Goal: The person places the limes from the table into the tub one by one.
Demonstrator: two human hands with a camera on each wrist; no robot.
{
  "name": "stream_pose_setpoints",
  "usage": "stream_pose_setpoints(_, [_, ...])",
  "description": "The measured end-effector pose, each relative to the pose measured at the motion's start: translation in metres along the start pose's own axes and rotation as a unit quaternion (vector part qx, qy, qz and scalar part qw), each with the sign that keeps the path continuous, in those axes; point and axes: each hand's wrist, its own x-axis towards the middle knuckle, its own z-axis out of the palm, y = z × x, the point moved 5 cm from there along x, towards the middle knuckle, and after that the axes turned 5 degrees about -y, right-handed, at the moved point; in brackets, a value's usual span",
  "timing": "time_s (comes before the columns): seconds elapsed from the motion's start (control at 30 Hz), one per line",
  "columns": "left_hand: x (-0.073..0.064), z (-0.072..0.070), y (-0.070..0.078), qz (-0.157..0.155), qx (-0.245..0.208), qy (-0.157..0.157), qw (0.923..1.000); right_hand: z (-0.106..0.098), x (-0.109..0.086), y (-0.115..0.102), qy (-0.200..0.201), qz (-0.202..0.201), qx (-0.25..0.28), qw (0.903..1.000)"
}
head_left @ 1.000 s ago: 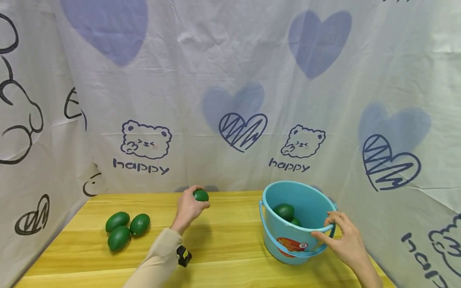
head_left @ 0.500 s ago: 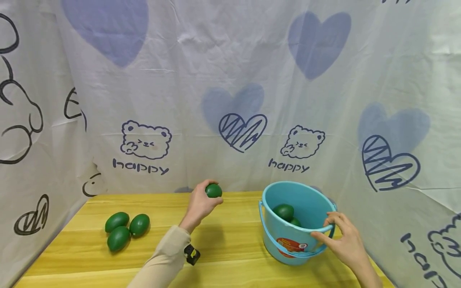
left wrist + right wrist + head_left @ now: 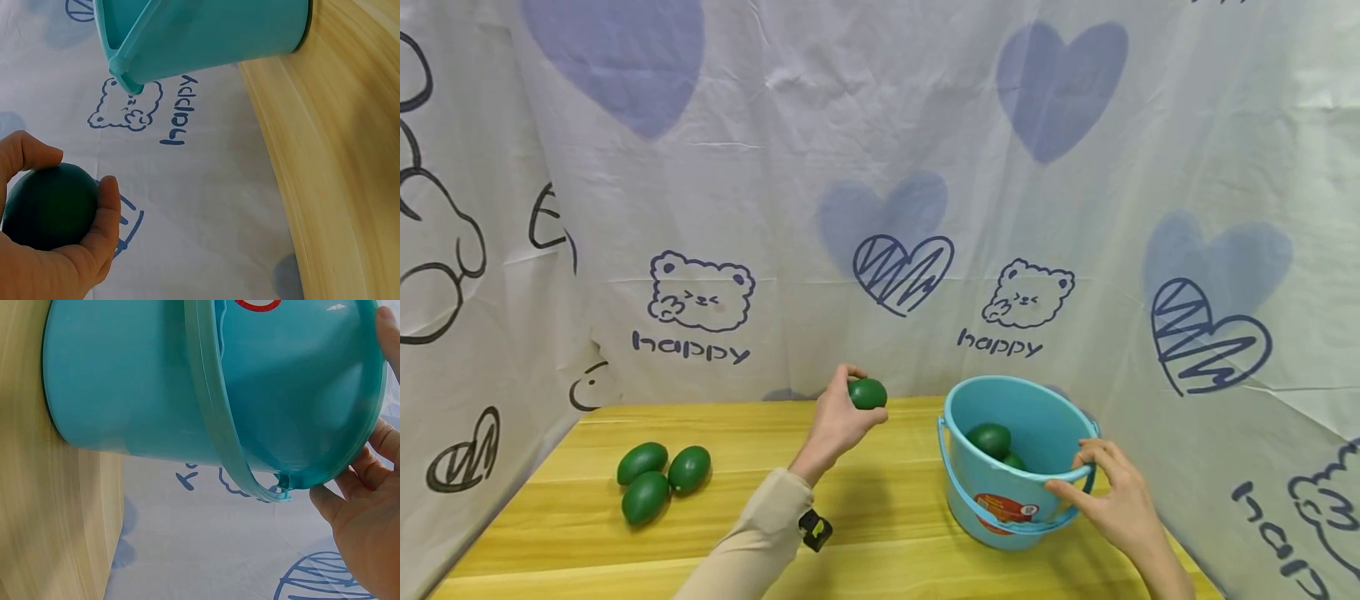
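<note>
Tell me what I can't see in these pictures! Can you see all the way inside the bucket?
No, and these are hidden too:
- Head view: the bottom of the bucket, behind its near wall, so I can't count everything inside.
- Head view: part of the held fruit, behind the left hand.
- Head view: the label's words, too small.
- Left wrist view: part of the bucket, cut off by the top edge.
- Right wrist view: part of the right hand, cut off by the right edge.

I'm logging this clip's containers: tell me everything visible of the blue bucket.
The light blue bucket, seemingly plastic, stands upright and open-topped on the wood-grained table, at the person's right. Its handle hangs across the front, partly over a red label. Inside lie at least two green egg-shaped objects. The right hand grips its rim.
</note>
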Motion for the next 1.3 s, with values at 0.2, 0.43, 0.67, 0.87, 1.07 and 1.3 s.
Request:
stream_pose_setpoints(0.2, [-0.001,0.004,0.007,0.023,0.023,0.01,0.9994,0.001,0.0,0.002,-0.004,0.002,0.004,1.0])
stream_pose_setpoints(0.43, [-0.003,0.013,0.017,0.059,0.044,0.009,0.9973,0.0,0.001,0.002,0.001,-0.001,0.004,1.0])
stream_pose_setpoints(0.67, [-0.007,0.032,0.024,0.079,0.008,-0.04,0.9961,-0.001,0.001,0.001,0.005,-0.009,0.004,0.9999])
stream_pose_setpoints(0.87, [-0.007,0.048,0.029,0.101,0.008,-0.042,0.994,-0.001,0.001,0.0,0.003,-0.008,0.0,1.0])
stream_pose_setpoints(1.07, [-0.006,0.061,0.038,0.124,-0.011,-0.056,0.9907,-0.001,0.001,0.001,0.001,-0.005,0.003,1.0])
stream_pose_setpoints(1.3, [-0.007,0.069,0.041,0.129,-0.037,-0.084,0.9873,-0.001,0.001,0.001,0.0,-0.006,0.002,1.0])
